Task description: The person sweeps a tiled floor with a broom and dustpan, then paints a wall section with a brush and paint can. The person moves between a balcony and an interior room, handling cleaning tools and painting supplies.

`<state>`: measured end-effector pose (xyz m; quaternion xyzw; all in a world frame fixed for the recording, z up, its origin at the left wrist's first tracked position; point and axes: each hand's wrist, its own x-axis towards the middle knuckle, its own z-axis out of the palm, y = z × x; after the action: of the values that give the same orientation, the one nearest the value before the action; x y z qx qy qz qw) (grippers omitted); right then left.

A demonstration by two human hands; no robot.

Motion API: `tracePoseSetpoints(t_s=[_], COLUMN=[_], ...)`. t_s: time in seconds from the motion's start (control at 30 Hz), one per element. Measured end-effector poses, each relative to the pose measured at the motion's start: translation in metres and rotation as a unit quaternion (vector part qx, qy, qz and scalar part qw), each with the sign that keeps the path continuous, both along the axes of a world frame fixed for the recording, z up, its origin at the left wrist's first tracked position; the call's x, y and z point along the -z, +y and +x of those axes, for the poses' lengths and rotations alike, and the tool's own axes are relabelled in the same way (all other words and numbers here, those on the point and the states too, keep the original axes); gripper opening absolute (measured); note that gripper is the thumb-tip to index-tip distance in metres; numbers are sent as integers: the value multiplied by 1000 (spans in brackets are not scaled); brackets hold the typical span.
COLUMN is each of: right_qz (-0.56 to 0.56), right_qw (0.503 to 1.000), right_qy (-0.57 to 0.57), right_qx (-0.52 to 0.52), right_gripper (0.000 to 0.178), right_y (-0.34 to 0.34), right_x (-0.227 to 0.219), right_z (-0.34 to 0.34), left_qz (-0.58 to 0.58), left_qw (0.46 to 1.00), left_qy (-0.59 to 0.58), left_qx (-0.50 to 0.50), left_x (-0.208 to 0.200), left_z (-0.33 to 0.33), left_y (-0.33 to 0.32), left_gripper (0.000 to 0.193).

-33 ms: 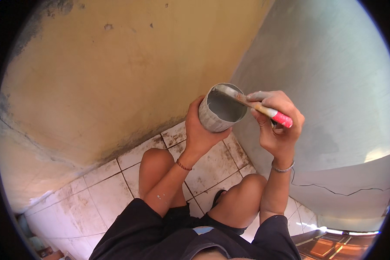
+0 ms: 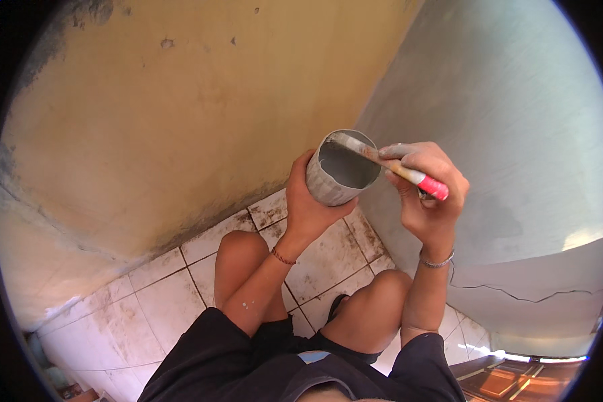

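Note:
My left hand [image 2: 309,201] is wrapped round a grey-smeared, round can [image 2: 325,190], tilted so that its mouth shows. Grey liquid, perhaps paint or thin cement [image 2: 345,166], lies inside it. Between the thumb and fingers of my right hand [image 2: 434,181] is a paintbrush [image 2: 409,173], whose handle ends in red. The brush lies across the can's right rim, its paint-crusted head just inside the mouth. Grey smears mark the fingers of my right hand.
A stained yellow wall [image 2: 201,107] rises ahead and to the left. It meets a grey-coated wall [image 2: 502,147] on the right, where a thin dark wire or crack [image 2: 516,295] runs low. Dirty white tiles [image 2: 321,261] lie below my knees. A brown wooden panel [image 2: 509,383] shows at lower right.
The can and brush have shifted very slightly to the left. My grip on both is the same.

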<state>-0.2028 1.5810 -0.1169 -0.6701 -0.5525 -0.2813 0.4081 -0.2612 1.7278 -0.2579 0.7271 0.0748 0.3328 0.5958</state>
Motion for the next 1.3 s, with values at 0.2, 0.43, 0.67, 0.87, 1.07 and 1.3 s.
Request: tracePoseSetpoints(t_s=[0.2,0.43,0.67,0.87,1.07,1.3], right_qz=[-37,70,119,176,190,97], right_qw=[998,961,920,870,877,948], right_qy=[43,254,368,458,438,296], right_qx=[-28,-82,-67,-52,-53,-57], right_gripper=[26,25,23,26,25,22], right_y=[-1,3,0,2,1,-2], right_x=[-1,0,-1,2,6,1], right_z=[0,-8,-10,6,12,5], left_qz=[-5,-3,-23,12,-9,15], left_qw=[1000,1000,999,999,999,999], left_qy=[-2,-12,-31,-16,-12,-26], left_qx=[6,8,2,39,28,-20], left_x=[3,7,3,-2,-2,0], left_z=[6,6,6,2,3,6], left_y=[3,5,1,3,3,8], left_gripper=[87,92,90,90,90,90])
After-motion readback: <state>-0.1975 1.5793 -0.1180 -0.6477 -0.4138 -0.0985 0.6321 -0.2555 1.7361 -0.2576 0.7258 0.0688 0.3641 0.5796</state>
